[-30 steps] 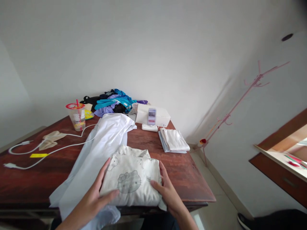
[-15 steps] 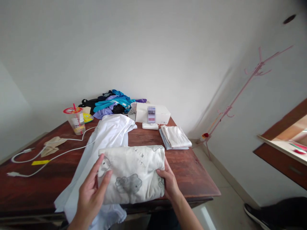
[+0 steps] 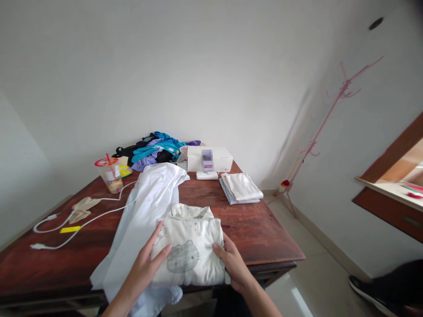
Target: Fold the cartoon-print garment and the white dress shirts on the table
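A folded white garment with grey cat-face prints is held between my two hands at the table's front edge. My left hand grips its left side, thumb on top of the cloth. On the opposite side my right hand pinches the edge, thumb over the front and fingers behind. The far flap of the garment sticks up beyond the front layer. Under and left of it, a long white cloth stretches across the table and hangs over the front edge.
On the dark wooden table lie a folded pile, a white box, a phone and a heap of clothes. A plastic cup and white cables are on the left. A pink coat stand leans in view.
The garment has become narrower and its folding differs, with a back flap now showing. Both hands have come closer together. The camera view has shifted slightly.
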Tool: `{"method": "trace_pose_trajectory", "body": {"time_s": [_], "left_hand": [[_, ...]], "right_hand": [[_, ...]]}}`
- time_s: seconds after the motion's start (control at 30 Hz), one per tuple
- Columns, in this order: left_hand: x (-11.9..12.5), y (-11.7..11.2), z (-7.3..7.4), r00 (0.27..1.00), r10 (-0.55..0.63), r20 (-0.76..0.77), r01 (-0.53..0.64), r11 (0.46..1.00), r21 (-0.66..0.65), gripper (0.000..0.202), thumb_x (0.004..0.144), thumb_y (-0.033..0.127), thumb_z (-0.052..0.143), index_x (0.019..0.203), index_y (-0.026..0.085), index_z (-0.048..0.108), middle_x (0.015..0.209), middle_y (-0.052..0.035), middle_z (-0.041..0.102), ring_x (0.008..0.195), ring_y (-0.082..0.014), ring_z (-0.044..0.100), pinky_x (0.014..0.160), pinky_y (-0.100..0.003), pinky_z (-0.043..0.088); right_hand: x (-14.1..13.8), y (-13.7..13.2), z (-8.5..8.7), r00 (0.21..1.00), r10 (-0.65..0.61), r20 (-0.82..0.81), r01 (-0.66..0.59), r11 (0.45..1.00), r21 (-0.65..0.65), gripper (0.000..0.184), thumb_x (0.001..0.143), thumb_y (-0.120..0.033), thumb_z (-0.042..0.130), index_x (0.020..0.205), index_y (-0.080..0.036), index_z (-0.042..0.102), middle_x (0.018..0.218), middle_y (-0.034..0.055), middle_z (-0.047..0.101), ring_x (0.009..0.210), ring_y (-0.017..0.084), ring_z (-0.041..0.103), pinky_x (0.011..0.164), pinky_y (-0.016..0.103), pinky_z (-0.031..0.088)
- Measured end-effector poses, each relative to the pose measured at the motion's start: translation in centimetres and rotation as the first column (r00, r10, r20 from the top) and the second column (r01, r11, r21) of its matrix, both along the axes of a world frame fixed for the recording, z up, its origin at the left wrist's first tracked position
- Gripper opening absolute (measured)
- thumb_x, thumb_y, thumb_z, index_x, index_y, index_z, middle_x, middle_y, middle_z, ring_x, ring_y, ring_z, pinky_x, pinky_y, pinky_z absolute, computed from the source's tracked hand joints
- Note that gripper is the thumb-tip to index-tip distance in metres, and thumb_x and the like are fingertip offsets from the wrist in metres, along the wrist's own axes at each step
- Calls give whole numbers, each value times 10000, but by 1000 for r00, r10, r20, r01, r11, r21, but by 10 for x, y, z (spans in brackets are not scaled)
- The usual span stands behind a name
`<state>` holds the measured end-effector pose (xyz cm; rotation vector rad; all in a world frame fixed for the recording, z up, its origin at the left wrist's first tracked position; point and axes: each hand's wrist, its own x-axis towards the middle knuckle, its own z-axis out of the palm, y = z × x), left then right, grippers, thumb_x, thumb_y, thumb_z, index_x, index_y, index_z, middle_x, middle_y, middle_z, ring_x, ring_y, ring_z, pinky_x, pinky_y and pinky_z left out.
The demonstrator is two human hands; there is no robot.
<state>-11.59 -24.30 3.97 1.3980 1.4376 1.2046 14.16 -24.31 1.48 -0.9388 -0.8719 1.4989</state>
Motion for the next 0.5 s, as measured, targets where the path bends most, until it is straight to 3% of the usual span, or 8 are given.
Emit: {"method": "trace_pose_trajectory", "body": {"time_s": [0.2,0.3,0.5], "left_hand": [[-20,-14,-9,963,-239,-126,247,967,61,898,882,519,668,1626,420,175,1708,32,153,1568,-282,125,1270,-516,141],[-21,-14,-8,961,-164,-220,193,974,116,942,848,487,721,1623,422,188,1705,16,195,1570,-306,137,1275,-537,132],[-1,5,19,979,-119,-163,150,970,192,774,854,492,701,1545,303,409,1637,-52,385,1543,-312,261,1285,-509,160]], "right_hand": [[-3,8,-1,988,-49,-144,51,999,7,606,778,-424,817,1317,-220,629,1208,119,736,1073,317,712,905,451,565],[-6,15,6,980,-24,-199,26,1000,6,629,772,-402,817,1340,-221,617,1175,114,749,1036,313,723,899,450,567],[-2,32,32,978,20,-208,-2,997,82,704,802,-398,785,1444,-254,535,1167,100,753,1022,301,733,901,452,570]]}}
